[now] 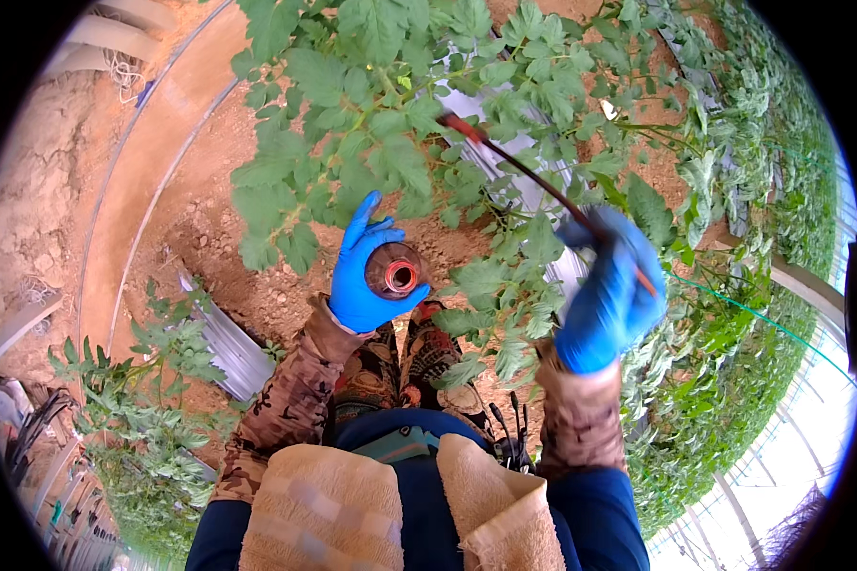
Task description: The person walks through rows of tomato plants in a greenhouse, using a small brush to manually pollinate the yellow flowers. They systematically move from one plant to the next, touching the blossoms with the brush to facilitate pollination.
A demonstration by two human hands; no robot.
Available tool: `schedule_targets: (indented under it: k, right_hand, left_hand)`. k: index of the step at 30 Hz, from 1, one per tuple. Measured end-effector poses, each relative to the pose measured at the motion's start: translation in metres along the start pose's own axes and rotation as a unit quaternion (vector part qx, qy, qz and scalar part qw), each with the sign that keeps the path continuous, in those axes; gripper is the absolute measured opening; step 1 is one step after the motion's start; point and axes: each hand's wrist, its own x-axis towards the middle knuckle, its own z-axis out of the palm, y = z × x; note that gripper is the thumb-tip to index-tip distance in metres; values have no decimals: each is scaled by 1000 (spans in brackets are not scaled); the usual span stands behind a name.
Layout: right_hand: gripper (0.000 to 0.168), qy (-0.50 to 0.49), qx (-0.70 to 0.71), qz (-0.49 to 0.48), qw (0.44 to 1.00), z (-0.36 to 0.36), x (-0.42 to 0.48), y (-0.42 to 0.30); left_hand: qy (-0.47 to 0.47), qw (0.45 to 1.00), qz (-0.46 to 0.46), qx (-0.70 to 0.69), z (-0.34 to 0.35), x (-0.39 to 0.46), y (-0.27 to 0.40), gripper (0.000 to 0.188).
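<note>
My left hand (353, 282), in a blue glove, is wrapped around an open dark bottle (378, 264). The bottle's mouth faces up, with a red rim, and what is inside cannot be made out. In my blue-gloved right hand (610, 292) is a thin, dark stick-like brush (525, 168), blurred, its reddish tip pointing up and left. That tip overlaps the leaves of a tomato plant (382, 143) in view; whether it touches them is unclear. The plant's leaves spread just beyond the bottle.
Silvery mulch film (232, 350) covers strips of the reddish soil (207, 243). Dense rows of plants (728, 400) line the right side. A green string (757, 314) stretches there. Curved pipes or hoses (125, 160) run along the left. A tan towel (321, 507) hangs over my chest.
</note>
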Motion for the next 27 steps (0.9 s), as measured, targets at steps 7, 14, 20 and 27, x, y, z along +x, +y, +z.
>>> schedule_targets:
  k: [7,14,20,27]
  right_hand:
    - [21,-25,56,-4,998,34,19,41]
    - [21,-71,19,-23,997,42,39,48]
    - [21,-120,27,15,992,67,55,80]
    - [21,-99,88,60,989,81,72,109]
  left_hand:
    - [26,999,-21,-40,-19,-22,22,66]
    - [32,996,-50,-68,-26,-65,45,66]
    - [46,993,-57,-94,-30,-102,61,67]
    - [98,990,-88,-48,-38,-131,80,69]
